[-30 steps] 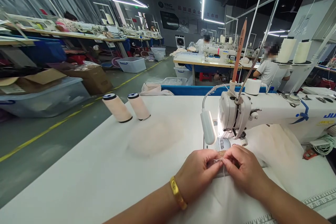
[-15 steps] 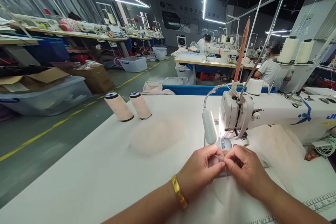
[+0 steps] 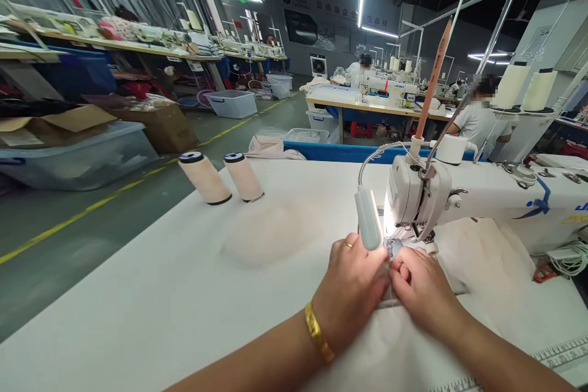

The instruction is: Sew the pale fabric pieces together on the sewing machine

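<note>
A white sewing machine (image 3: 416, 193) stands on the table, its needle area lit by a small lamp (image 3: 368, 218) on a bent metal neck. Just in front of the presser foot, my left hand (image 3: 356, 285) is closed, fingers curled at the edge of a thin whitish fabric (image 3: 390, 340). My right hand (image 3: 425, 285) pinches the same fabric close beside it, thumb and finger together. The fabric hangs down between my wrists toward the table's front. Both sets of fingertips are partly hidden against the machine's foot.
Two pale thread cones (image 3: 204, 177) stand at the table's far left edge. An orange pencil (image 3: 434, 79) sticks up from the machine head. A ruler scale (image 3: 558, 352) lies at the front right. More whitish cloth (image 3: 487, 263) lies under the machine arm. A co-worker (image 3: 480, 113) sits behind it.
Both hands have moved slightly forward to the presser foot. My left hand has turned so its back faces up, with the fabric edge still between the hands.
</note>
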Demonstrator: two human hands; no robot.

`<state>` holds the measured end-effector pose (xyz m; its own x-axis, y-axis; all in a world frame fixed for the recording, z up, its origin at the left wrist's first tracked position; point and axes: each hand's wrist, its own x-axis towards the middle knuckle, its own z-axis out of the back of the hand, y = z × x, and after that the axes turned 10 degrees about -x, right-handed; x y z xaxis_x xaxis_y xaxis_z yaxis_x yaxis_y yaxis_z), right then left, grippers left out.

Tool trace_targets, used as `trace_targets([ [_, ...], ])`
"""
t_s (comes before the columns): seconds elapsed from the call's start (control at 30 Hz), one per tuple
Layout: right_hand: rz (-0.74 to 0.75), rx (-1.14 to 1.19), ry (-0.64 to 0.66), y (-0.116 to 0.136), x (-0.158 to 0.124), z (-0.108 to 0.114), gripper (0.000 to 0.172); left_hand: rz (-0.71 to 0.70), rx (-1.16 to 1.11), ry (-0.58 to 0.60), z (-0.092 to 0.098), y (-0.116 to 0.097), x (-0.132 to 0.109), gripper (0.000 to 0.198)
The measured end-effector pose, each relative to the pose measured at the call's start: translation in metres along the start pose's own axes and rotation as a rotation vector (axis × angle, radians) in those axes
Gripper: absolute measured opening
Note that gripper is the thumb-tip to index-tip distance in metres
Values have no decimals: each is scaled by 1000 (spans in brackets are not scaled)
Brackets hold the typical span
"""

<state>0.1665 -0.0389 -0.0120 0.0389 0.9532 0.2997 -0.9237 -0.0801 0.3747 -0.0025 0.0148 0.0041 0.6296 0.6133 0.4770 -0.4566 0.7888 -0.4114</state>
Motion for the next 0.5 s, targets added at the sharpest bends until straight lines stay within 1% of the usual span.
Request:
trace_targets([
  [0.07, 9, 0, -29, -1, 0, 0, 14, -151, 17, -33, -3, 0, -5, 24],
  [0.13, 25, 11, -43, -3, -1, 0, 13, -233, -7, -23, -4, 0, -9, 30],
  [0.23, 81, 4, -39, -6, -2, 2, 17, -239, -34, 6, -4, 1, -12, 28],
  [0.37, 209, -89, -36, -14, -5, 3, 25, -240, -76, 29, 2, 2, -10, 30],
  [0.5, 262, -181, -27, -19, -7, 4, 26, -217, -55, 101, 6, 4, -6, 30],
])
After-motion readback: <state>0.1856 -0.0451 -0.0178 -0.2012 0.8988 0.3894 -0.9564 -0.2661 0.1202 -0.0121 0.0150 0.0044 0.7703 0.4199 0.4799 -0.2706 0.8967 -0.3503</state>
